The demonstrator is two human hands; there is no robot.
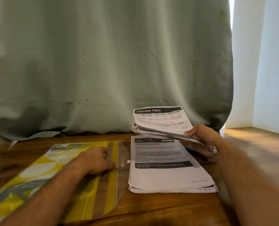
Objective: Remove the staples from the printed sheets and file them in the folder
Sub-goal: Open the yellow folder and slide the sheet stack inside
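Your left hand (94, 160): it rests on the folder (57, 180), fingers (112, 165) loosely curled and pressing down near the clear flap; you cannot tell whether they pinch the flap edge.
Your right hand (202, 137): it grips a thick bundle of sheets (160, 123), thumb on top and the other fingers curled beneath, holding it lifted and tilted above the worktop (151, 209).
Folder: yellow and clear plastic, lying flat on the left of the worktop, its flap with a white snap button (128, 161) open toward the middle.
Flat stack of sheets (166, 168): it lies just right of the folder flap, printed side up, with handwritten page marks at the lower right corner.
Held bundle: its top page carries a dark header reading "DRESSING TABLE"; it hangs over the far end of the flat stack.
Blue object (191, 149): it peeks out under your right hand, beside the flat stack; blurred, kind unclear.
Backdrop: a grey-green curtain (111, 62) hangs behind the worktop.
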